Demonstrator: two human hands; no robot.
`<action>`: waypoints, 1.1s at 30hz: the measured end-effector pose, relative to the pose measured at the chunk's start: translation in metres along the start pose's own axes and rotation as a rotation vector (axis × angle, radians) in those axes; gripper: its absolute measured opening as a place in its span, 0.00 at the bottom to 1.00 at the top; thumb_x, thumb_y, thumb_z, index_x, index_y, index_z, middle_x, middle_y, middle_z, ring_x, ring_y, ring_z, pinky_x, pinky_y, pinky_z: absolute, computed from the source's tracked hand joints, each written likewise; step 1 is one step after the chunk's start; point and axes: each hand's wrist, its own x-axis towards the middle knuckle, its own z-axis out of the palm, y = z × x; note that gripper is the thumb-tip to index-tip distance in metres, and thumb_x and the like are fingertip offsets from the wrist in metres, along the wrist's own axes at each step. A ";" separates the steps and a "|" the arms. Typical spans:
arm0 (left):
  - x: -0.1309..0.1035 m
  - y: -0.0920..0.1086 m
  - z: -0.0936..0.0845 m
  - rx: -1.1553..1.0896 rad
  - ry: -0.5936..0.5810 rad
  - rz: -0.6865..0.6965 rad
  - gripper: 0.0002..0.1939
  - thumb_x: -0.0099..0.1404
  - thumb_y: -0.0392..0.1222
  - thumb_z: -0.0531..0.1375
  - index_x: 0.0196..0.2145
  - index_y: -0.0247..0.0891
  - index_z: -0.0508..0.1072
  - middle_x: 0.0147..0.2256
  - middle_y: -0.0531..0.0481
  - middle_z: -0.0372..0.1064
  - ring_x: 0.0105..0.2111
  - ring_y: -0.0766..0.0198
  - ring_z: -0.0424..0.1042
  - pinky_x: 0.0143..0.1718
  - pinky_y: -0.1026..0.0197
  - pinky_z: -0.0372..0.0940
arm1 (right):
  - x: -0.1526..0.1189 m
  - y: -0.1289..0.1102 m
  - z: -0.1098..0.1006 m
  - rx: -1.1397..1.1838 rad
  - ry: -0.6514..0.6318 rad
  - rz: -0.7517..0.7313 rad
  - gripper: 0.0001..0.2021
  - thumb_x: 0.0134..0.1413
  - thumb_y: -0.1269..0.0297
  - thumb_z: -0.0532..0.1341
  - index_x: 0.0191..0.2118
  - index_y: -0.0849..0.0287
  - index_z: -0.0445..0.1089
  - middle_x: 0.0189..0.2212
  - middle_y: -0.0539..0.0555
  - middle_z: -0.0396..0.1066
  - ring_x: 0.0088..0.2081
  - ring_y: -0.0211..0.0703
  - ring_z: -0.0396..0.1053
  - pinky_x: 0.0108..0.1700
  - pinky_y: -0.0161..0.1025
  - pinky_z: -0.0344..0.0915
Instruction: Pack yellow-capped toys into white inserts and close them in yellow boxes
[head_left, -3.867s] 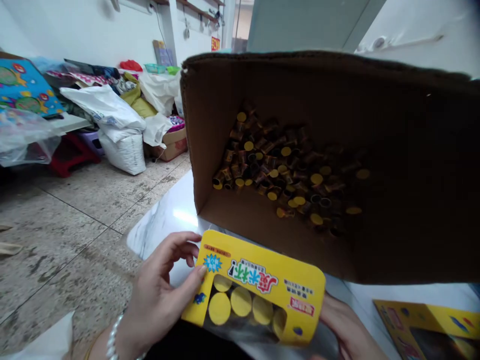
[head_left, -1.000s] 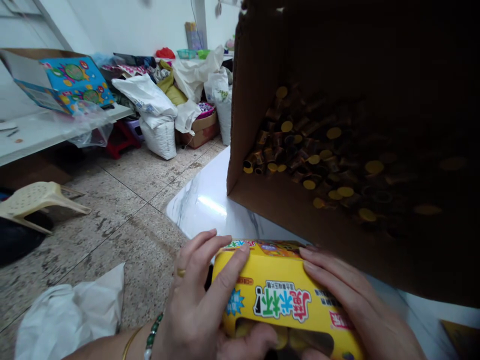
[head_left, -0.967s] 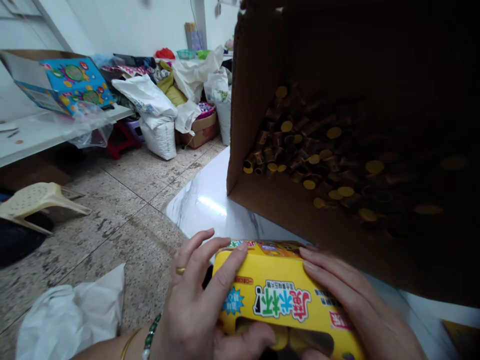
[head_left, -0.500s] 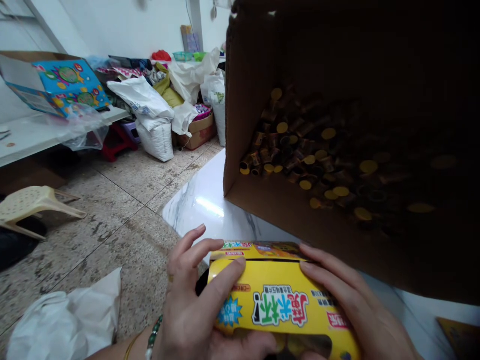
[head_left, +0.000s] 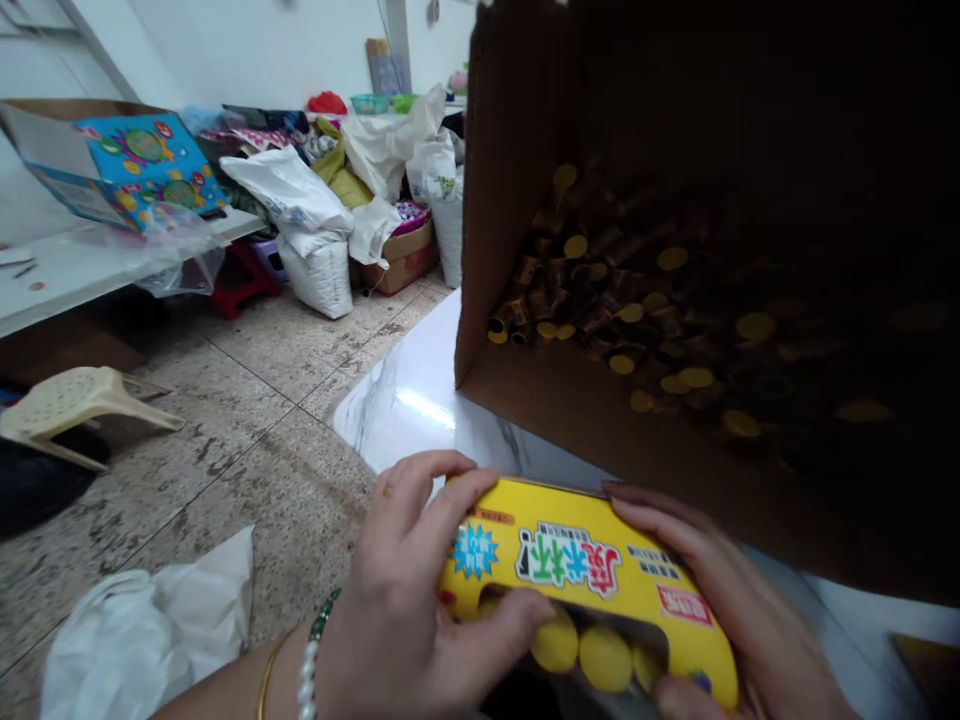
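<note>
Between my two hands is a yellow printed carton [head_left: 510,550] with a cut-out window in its front. Several round yellow lids [head_left: 604,658] show through that window. My left hand [head_left: 420,580] wraps the carton's left end, fingers over the top edge and thumb across the window. Around the right end curls my right hand [head_left: 720,590], its fingers along the top edge and its thumb low at the front. Just beyond stands a large cardboard box [head_left: 525,410], its open side facing me. Many small yellow-lidded cups [head_left: 621,364] lie heaped in its dark inside.
The box rests on a white marbled table [head_left: 405,400]. On the floor to the left are a cream plastic stool [head_left: 82,400] and a crumpled white bag [head_left: 150,640]. Farther back are full white sacks [head_left: 315,260] and a bench [head_left: 75,270] with a blue printed box [head_left: 142,165].
The carton's top flap, raised half a second ago, is now folded down. My left fingers have moved onto the top edge. The carton has tilted, bringing the yellow lids into view.
</note>
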 end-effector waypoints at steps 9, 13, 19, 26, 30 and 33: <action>0.019 -0.014 0.002 -0.104 -0.161 -0.085 0.17 0.63 0.49 0.63 0.48 0.43 0.69 0.46 0.46 0.63 0.48 0.57 0.67 0.45 0.54 0.67 | 0.008 0.005 0.010 0.247 0.005 0.197 0.24 0.61 0.48 0.58 0.60 0.47 0.63 0.60 0.55 0.64 0.60 0.52 0.64 0.61 0.47 0.64; 0.015 -0.015 0.003 -0.142 -0.143 -0.100 0.17 0.65 0.48 0.61 0.50 0.44 0.68 0.48 0.46 0.64 0.48 0.57 0.68 0.44 0.56 0.68 | 0.003 0.003 0.012 0.338 0.026 0.286 0.25 0.61 0.49 0.58 0.61 0.49 0.61 0.60 0.57 0.64 0.59 0.53 0.66 0.58 0.46 0.66; 0.010 -0.016 0.003 -0.039 -0.084 -0.018 0.17 0.64 0.45 0.62 0.50 0.43 0.69 0.48 0.45 0.65 0.48 0.55 0.69 0.44 0.54 0.68 | -0.004 0.002 0.015 0.281 0.060 0.316 0.27 0.59 0.55 0.61 0.61 0.53 0.58 0.58 0.59 0.66 0.52 0.50 0.72 0.51 0.40 0.72; 0.008 -0.019 0.003 0.032 -0.091 0.041 0.18 0.64 0.43 0.62 0.51 0.42 0.67 0.50 0.44 0.64 0.50 0.54 0.66 0.48 0.53 0.66 | 0.002 0.000 0.013 0.112 0.093 0.263 0.28 0.56 0.53 0.63 0.59 0.55 0.58 0.51 0.58 0.72 0.48 0.48 0.74 0.46 0.37 0.74; 0.006 -0.019 0.004 0.052 -0.093 0.030 0.23 0.64 0.45 0.62 0.55 0.40 0.66 0.52 0.43 0.63 0.51 0.54 0.66 0.48 0.52 0.65 | 0.000 0.002 0.015 0.122 0.075 0.310 0.32 0.56 0.54 0.62 0.63 0.56 0.54 0.54 0.60 0.71 0.50 0.50 0.74 0.45 0.38 0.74; 0.004 -0.017 0.004 0.089 0.024 0.113 0.22 0.63 0.46 0.63 0.53 0.37 0.68 0.49 0.41 0.66 0.49 0.50 0.67 0.50 0.47 0.62 | 0.000 0.002 0.015 0.105 0.123 0.198 0.31 0.56 0.54 0.62 0.63 0.58 0.58 0.56 0.62 0.69 0.53 0.54 0.72 0.51 0.45 0.72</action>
